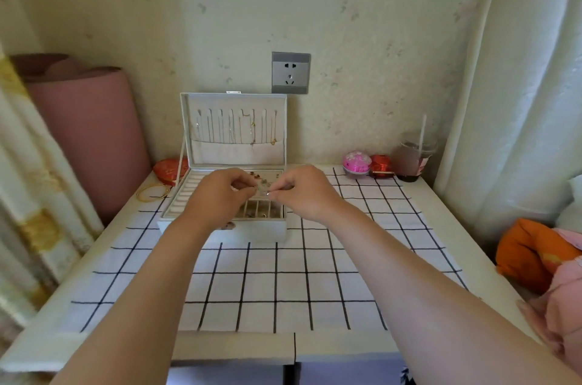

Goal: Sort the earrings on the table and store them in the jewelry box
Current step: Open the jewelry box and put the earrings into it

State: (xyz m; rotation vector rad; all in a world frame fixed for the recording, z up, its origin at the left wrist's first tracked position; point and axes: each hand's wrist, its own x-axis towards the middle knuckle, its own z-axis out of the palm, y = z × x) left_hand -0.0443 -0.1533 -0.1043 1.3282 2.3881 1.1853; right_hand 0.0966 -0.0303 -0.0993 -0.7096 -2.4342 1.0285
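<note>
Hovering both hands over the open jewelry box [252, 232] right now. My left hand [217, 195] and right hand [307, 192] nearly meet, and the fingers [278, 192] of each are curled into a pinch on what looks like one tiny silvery earring [266, 192], held in the gap between them. Honestly it's too small to tell whether it's a stud plus its back or a single piece, or which way its long axis runs.

What the next bit turns on, I reckon: the slotted compartments [258, 211] sit straight below the fingers, a touch nearer me, and the flat tray section [267, 177] with other small bits on it lies just beyond the fingertips. The shiny end sits closer to the right hand, so I'd guess that one does the drop. I can't spot any loose earrings on the checked cloth [283, 284] on my side of the fingers, so the desk [447, 227] may be nearly sorted.
</note>
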